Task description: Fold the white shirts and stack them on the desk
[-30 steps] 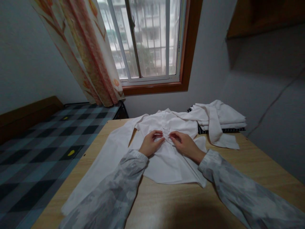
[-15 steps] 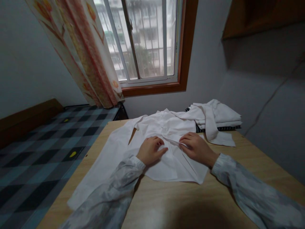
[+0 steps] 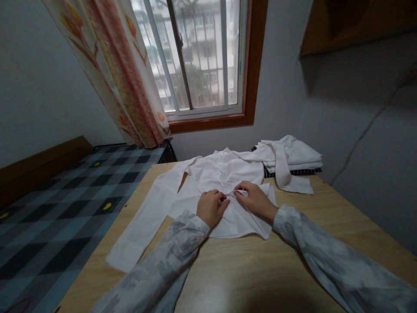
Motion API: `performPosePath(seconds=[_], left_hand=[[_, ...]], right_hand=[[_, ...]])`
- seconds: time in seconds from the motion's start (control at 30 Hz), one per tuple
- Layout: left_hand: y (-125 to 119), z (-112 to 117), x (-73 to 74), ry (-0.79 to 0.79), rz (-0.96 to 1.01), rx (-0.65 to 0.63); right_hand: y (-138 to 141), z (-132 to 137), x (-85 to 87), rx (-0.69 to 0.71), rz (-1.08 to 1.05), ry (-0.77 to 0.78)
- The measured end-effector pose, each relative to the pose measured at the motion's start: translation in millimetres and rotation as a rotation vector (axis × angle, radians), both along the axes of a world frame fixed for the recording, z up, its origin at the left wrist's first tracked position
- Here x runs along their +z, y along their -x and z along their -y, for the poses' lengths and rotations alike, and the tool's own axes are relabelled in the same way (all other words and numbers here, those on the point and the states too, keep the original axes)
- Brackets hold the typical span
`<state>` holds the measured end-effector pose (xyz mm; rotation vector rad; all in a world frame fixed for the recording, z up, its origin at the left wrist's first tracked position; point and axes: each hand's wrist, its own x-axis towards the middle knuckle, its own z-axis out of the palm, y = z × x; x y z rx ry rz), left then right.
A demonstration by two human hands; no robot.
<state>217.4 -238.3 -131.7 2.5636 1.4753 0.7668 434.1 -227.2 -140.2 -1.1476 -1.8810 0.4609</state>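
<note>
Left hand (image 3: 211,208): curled, knuckles up, fingertips pinched on the middle front strip of the white shirt (image 3: 224,174). Right hand (image 3: 256,201): just beside it, fingers bent, thumb and forefinger closed on the same strip of cloth, tips of the two hands almost touching. Both arms in pale grey patterned sleeves.

Shirt spread front-up on the desk (image 3: 260,269), in its middle to far part. Long axis from the near edge toward the window: collar at the far end, hem at the near end, just past the wrists. One shirt sleeve (image 3: 146,221) stretched slantwise toward the near left, cuff close to the desk's left edge.

Left of the desk: bed (image 3: 65,204) under a blue and black checked cover. Above it, flowered curtain (image 3: 130,87) drawn aside, then window (image 3: 202,56) in a brown frame. At the desk's far right corner: pile of folded white clothes (image 3: 293,158) stacked on a dark striped garment (image 3: 306,172), one white strip hanging over the front of the pile onto the desk. Far right part of the shirt touching that pile.
</note>
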Motion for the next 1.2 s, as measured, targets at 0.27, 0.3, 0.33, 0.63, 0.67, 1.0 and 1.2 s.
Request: performPosePath(seconds=[0.27, 0.3, 0.33, 0.63, 0.67, 1.0, 1.2], left_hand=[[1, 2, -2.8, 0.002, 0.062, -0.039], [1, 2, -2.5, 0.016, 0.084, -0.048], [2, 1, -2.5, 0.034, 0.110, -0.071], [10, -10, -7.3, 0.281, 0.418, -0.262], [9, -11, -7.9, 0.314, 0.466, -0.247], [12, -16, -8.2, 0.505, 0.637, -0.233], [9, -18, -10.2, 0.519, 0.731, -0.192]], right_hand=[[15, 4, -15.9, -0.068, -0.100, 0.037], [15, 4, -16.7, -0.069, -0.096, 0.040], [15, 5, -16.9, -0.068, -0.094, 0.043], [13, 7, -12.5, -0.007, -0.095, 0.001], [13, 8, -12.5, -0.002, -0.096, -0.007], [14, 13, -7.8, 0.042, -0.070, -0.034], [16, 14, -8.0, 0.030, -0.195, 0.092]])
